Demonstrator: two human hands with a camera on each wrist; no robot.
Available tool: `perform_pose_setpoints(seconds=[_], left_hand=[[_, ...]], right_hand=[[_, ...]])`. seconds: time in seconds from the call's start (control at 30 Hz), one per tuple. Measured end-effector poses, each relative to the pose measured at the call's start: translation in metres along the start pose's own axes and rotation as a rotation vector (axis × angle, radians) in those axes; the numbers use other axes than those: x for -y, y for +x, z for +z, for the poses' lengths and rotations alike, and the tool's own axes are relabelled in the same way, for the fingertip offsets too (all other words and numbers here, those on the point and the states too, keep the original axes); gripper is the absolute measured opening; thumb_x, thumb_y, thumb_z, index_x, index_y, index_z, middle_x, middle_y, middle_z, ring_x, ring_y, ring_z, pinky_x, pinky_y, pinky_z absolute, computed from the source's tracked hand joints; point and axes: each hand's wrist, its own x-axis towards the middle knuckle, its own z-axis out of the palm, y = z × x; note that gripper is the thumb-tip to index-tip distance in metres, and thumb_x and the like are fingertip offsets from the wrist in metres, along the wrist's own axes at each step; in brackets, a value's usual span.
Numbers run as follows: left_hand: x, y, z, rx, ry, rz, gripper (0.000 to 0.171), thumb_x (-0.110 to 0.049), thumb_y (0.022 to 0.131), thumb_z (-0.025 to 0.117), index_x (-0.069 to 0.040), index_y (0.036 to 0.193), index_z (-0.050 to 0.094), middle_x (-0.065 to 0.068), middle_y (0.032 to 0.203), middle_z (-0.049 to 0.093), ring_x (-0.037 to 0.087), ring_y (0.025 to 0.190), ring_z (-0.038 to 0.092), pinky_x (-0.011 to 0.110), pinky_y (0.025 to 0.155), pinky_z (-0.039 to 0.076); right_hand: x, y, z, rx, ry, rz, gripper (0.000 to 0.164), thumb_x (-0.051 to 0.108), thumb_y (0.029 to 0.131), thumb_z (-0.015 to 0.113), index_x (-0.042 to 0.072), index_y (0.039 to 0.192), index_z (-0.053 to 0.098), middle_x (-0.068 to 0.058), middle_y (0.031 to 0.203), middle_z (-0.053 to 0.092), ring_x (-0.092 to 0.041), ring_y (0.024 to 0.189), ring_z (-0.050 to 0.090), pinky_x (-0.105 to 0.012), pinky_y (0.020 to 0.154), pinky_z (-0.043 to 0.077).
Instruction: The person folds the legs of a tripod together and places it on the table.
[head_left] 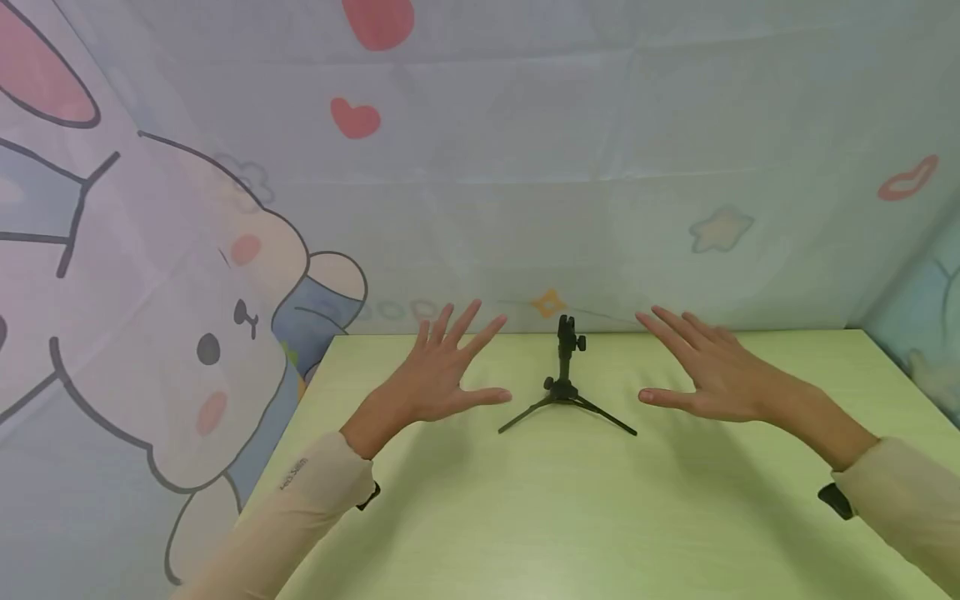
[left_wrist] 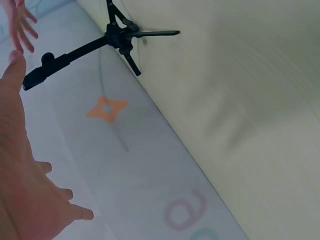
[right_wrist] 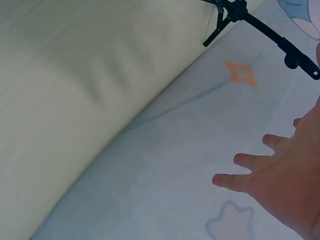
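Note:
A small black tripod stand (head_left: 563,390) stands upright on the table, its legs spread and a knob on its short post. To its left, my left hand (head_left: 442,371) hovers over the table with fingers straight and spread, holding nothing. On the other side, my right hand (head_left: 720,375) is held likewise, fingers spread and thumb pointing toward the stand. Both hands are apart from the stand. The left wrist view shows the stand (left_wrist: 117,37) beyond the left thumb; the right wrist view has its post (right_wrist: 270,32) near the top right.
The light green table (head_left: 570,508) ends at a pale cloth backdrop (head_left: 510,208) printed with hearts and stars. A large printed rabbit (head_left: 187,358) covers the cloth at the left. Shadows of both hands fall on the tabletop.

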Motion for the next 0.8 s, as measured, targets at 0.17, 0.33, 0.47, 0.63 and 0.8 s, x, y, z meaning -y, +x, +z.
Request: perform_pose_setpoints(seconds=[0.17, 0.33, 0.47, 0.63, 0.8], left_hand=[[-0.005, 0.013, 0.005, -0.047, -0.095, 0.03, 0.092, -0.07, 0.097, 0.056, -0.039, 0.167, 0.005, 0.008, 0.174, 0.0, 0.043, 0.157, 0.0, 0.069, 0.12, 0.013], [-0.011, 0.027, 0.014, -0.118, -0.28, 0.053, 0.084, -0.059, 0.101, 0.061, -0.034, 0.167, 0.017, 0.003, 0.174, 0.007, 0.031, 0.159, 0.009, 0.061, 0.12, 0.026], [-0.017, 0.039, 0.022, -0.152, -0.383, 0.082, 0.078, -0.052, 0.103, 0.062, -0.033, 0.166, 0.022, 0.001, 0.171, 0.016, 0.025, 0.156, 0.02, 0.057, 0.116, 0.036], [-0.028, 0.053, 0.031, -0.195, -0.451, 0.124, 0.073, -0.041, 0.103, 0.066, -0.023, 0.164, 0.031, 0.007, 0.167, 0.028, 0.025, 0.152, 0.03, 0.053, 0.115, 0.038], [-0.037, 0.064, 0.038, -0.272, -0.504, 0.165, 0.067, -0.031, 0.102, 0.071, -0.013, 0.159, 0.041, 0.01, 0.159, 0.039, 0.024, 0.147, 0.038, 0.047, 0.116, 0.039]], right_hand=[[-0.001, 0.008, 0.008, -0.013, 0.146, 0.011, 0.097, 0.063, 0.096, 0.064, 0.03, 0.168, 0.009, -0.005, 0.172, 0.014, -0.04, 0.155, 0.018, -0.068, 0.116, 0.023], [0.001, 0.017, 0.027, -0.026, 0.259, 0.019, 0.094, 0.061, 0.098, 0.064, 0.026, 0.168, 0.012, -0.004, 0.17, 0.02, -0.035, 0.155, 0.02, -0.065, 0.118, 0.025], [0.004, 0.025, 0.047, -0.023, 0.289, 0.007, 0.093, 0.06, 0.099, 0.063, 0.013, 0.167, 0.019, -0.011, 0.168, 0.026, -0.038, 0.153, 0.026, -0.063, 0.118, 0.026], [0.01, 0.033, 0.071, -0.01, 0.307, -0.023, 0.087, 0.056, 0.101, 0.063, 0.003, 0.161, 0.031, -0.019, 0.161, 0.038, -0.043, 0.147, 0.036, -0.064, 0.115, 0.032], [0.017, 0.038, 0.088, -0.012, 0.336, -0.059, 0.078, 0.05, 0.102, 0.064, -0.004, 0.154, 0.041, -0.023, 0.153, 0.048, -0.044, 0.141, 0.045, -0.062, 0.111, 0.039]])
